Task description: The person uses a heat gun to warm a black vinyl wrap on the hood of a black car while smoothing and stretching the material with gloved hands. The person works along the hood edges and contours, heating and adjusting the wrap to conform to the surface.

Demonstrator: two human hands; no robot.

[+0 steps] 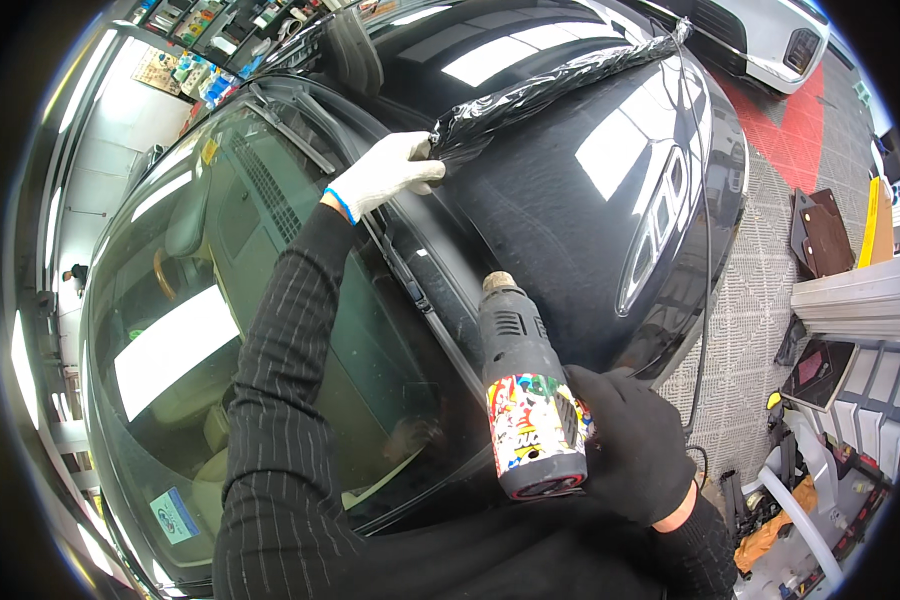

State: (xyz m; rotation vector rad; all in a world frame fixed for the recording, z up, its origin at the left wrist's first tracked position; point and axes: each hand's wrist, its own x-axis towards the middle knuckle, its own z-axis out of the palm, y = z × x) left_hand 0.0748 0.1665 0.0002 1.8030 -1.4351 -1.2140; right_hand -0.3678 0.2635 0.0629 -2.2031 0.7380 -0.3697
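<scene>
My left hand (388,176), in a white glove with a blue cuff edge, reaches over the base of the windshield. Its fingers are closed on the near end of a crumpled strip of glossy black film (560,85), which stretches across the black car hood (550,200) to its far edge. My right hand (635,440), in a black glove, grips a heat gun (528,400) with a grey body and a colourful sticker wrap. The gun's nozzle (500,282) points away from me over the hood's rear edge, apart from the film.
Under my left arm lie the windshield (300,330) and a wiper arm (400,265). A black cable (708,250) hangs over the car's front side. At the right are a white cabinet (855,295) and scattered tools. Another vehicle (770,40) stands beyond the hood.
</scene>
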